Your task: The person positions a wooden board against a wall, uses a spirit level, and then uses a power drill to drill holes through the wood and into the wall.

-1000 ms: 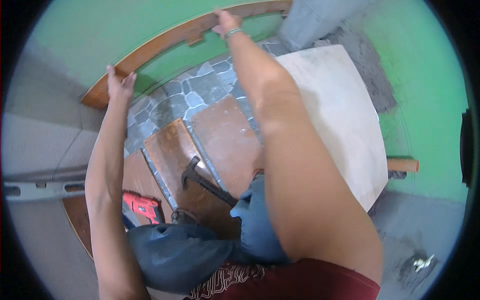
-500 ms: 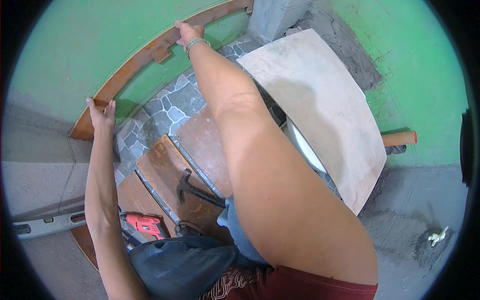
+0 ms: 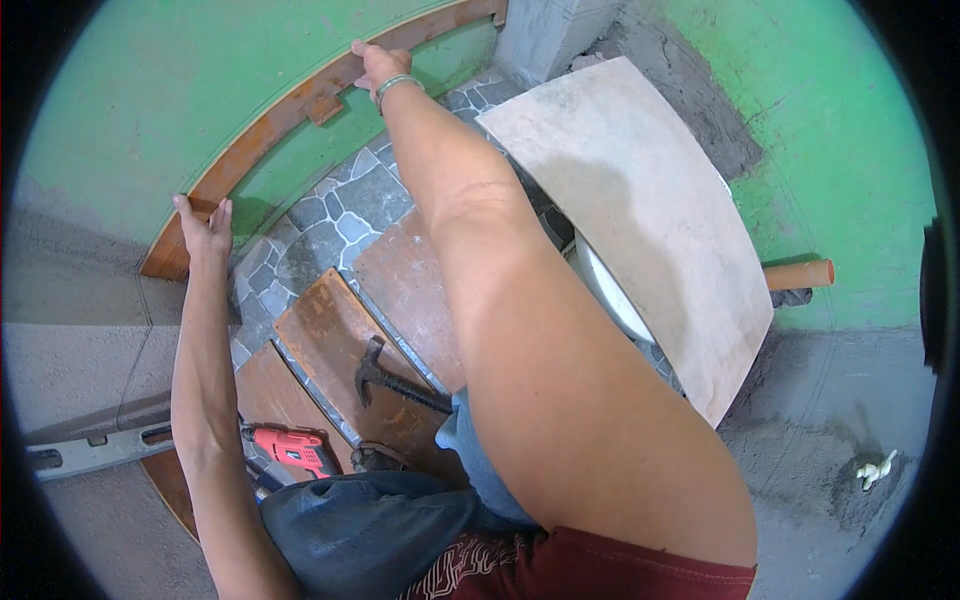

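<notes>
Both hands are on a long wooden board (image 3: 262, 129) held lengthwise against the green wall, with a small block (image 3: 324, 108) on its lower edge. My left hand (image 3: 206, 232) grips it near the lower-left end, fingertips at the board. My right hand (image 3: 380, 68), with a band at the wrist, grips it farther up and to the right. Below my arms, a hammer (image 3: 374, 374) lies on one of several brown boards (image 3: 320, 310), and a red power tool (image 3: 289, 450) lies beside it.
A large pale panel (image 3: 650, 200) lies at right, partly over a white rounded object (image 3: 610, 290). An orange pipe (image 3: 798, 276) and white fitting (image 3: 875, 470) are at the right wall. A grey pillar (image 3: 550, 40) stands at the back; a metal level (image 3: 95, 452) is at left.
The view shifted between a second and half a second ago, so the board and my hands appear lower and farther left. Little differs over the last half second; both hands stay on the board.
</notes>
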Demonstrator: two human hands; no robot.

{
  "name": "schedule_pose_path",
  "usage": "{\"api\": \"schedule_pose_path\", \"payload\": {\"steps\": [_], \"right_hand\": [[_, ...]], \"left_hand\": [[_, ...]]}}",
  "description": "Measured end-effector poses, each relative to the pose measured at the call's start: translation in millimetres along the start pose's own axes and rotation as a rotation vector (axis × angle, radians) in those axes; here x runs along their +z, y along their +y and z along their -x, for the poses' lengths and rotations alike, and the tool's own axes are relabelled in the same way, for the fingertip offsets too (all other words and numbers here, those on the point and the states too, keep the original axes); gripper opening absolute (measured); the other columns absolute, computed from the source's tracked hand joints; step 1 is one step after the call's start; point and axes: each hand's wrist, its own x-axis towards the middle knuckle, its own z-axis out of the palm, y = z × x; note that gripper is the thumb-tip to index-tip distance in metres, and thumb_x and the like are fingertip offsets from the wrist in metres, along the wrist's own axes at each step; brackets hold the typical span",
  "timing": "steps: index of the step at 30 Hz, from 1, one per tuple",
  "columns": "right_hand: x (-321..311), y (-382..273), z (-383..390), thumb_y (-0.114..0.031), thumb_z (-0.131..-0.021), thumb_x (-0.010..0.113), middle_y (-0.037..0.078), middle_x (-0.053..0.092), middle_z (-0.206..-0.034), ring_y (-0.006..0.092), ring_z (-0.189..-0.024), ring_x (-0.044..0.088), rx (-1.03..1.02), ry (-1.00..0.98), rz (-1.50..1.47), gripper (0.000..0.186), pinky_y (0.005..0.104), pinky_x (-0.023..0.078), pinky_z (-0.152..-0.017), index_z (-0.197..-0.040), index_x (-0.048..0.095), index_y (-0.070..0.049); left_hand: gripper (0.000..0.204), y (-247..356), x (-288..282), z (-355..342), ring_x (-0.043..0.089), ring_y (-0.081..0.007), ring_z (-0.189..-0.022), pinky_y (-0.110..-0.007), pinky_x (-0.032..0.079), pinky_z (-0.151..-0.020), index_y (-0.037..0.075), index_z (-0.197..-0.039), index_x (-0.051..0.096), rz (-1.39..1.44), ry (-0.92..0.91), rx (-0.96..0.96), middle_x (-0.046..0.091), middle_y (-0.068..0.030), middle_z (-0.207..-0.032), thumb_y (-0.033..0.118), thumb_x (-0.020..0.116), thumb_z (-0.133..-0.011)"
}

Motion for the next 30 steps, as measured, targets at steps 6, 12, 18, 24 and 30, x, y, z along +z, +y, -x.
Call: {"api": "schedule_pose_path", "payload": {"steps": [6,12,18,24,30], "right_hand": [[0.7,15.8,-3.5,-0.012,-0.076,0.083,0.029,0.051,-0.130,0.0437,-0.108,0.061,0.011,-0.022,-0.019,0.074,0.0507,0.058,-0.087,-0.130,0.038,0.012],[-7.7,8.5,-57.7,-0.029,-0.089,0.074,0.018,0.047,-0.143,0.0384,-0.126,0.052,0.081,-0.291,0.103,0.066,0.0556,0.045,-0.103,-0.140,0.043,-0.001],[-7.8,3.0,-74.8,-0.030,-0.094,0.067,0.015,0.049,-0.141,0.0357,-0.124,0.053,0.009,-0.404,0.077,0.054,0.0542,0.046,-0.103,-0.134,0.049,0.000],[1.7,26.0,-31.8,-0.028,-0.094,0.067,0.007,0.056,-0.131,0.0311,-0.113,0.059,0.108,-0.324,0.177,0.047,0.0488,0.054,-0.097,-0.135,0.051,-0.011],[-4.5,5.9,-51.5,-0.030,-0.093,0.070,0.013,0.060,-0.119,0.0374,-0.097,0.064,0.119,-0.266,0.219,0.042,0.0484,0.058,-0.092,-0.122,0.057,-0.002]], "left_hand": [[0.087,-0.7,-7.7,-0.2,0.043,-0.0436,-0.130,-0.047,0.042,-0.109,0.012,-0.150,0.029,0.036,0.092,-0.023,0.029,-0.0273,-0.145,0.052,0.072,-0.086],[0.091,-8.8,-1.4,-13.9,0.052,-0.0410,-0.121,-0.046,0.052,-0.098,0.001,-0.149,0.027,-0.039,0.054,0.017,0.045,-0.0268,-0.137,0.043,0.077,-0.085],[0.095,-6.7,19.8,4.3,0.043,-0.0460,-0.129,-0.053,0.041,-0.110,-0.002,-0.147,0.026,0.090,0.077,0.010,0.032,-0.0307,-0.144,0.040,0.081,-0.081],[0.082,-11.9,7.3,16.3,0.059,-0.0404,-0.110,-0.042,0.051,-0.092,-0.009,-0.132,0.046,-0.075,0.356,0.068,0.054,-0.0300,-0.129,0.050,0.076,-0.083],[0.068,-24.7,29.4,4.9,0.062,-0.0277,-0.073,-0.042,0.050,-0.062,-0.009,-0.107,0.059,-0.142,0.564,0.095,0.066,-0.0229,-0.101,0.052,0.076,-0.082]]}}
